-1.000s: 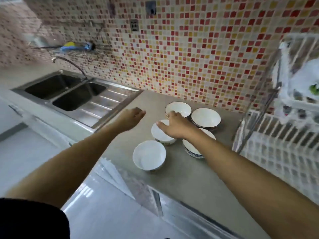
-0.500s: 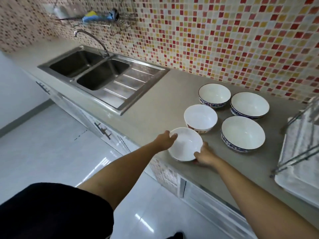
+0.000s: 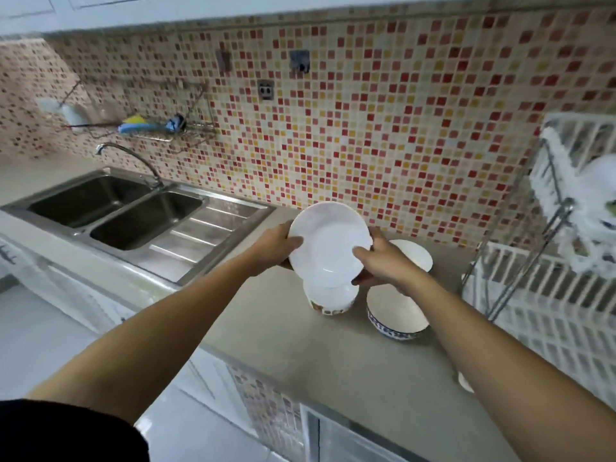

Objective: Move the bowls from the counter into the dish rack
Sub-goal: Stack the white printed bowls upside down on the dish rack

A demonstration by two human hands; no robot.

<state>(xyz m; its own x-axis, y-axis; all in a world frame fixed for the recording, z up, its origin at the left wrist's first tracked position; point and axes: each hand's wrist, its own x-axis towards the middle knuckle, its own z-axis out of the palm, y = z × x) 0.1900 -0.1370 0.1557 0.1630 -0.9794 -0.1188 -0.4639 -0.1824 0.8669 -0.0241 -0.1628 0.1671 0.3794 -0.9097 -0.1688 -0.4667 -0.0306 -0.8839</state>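
I hold a white bowl (image 3: 328, 243) in the air above the counter, tilted so its inside faces me. My left hand (image 3: 275, 248) grips its left rim and my right hand (image 3: 383, 260) grips its right rim. Below it on the grey counter (image 3: 333, 355) stand a small bowl with an orange pattern (image 3: 330, 298), a bowl with a blue band (image 3: 396, 315) and a white bowl further back (image 3: 413, 258), partly hidden by my right hand. The white dish rack (image 3: 546, 305) stands at the right.
A steel double sink (image 3: 113, 215) with a tap (image 3: 130, 158) lies to the left. A wire shelf (image 3: 166, 128) with sponges hangs on the mosaic wall. The rack's upper tier (image 3: 586, 181) holds white items. The counter's front edge runs below my arms.
Both hands have lifted the nearest white bowl off the counter and tilted it up. The view has swung upward, bringing the rack back in at the right.
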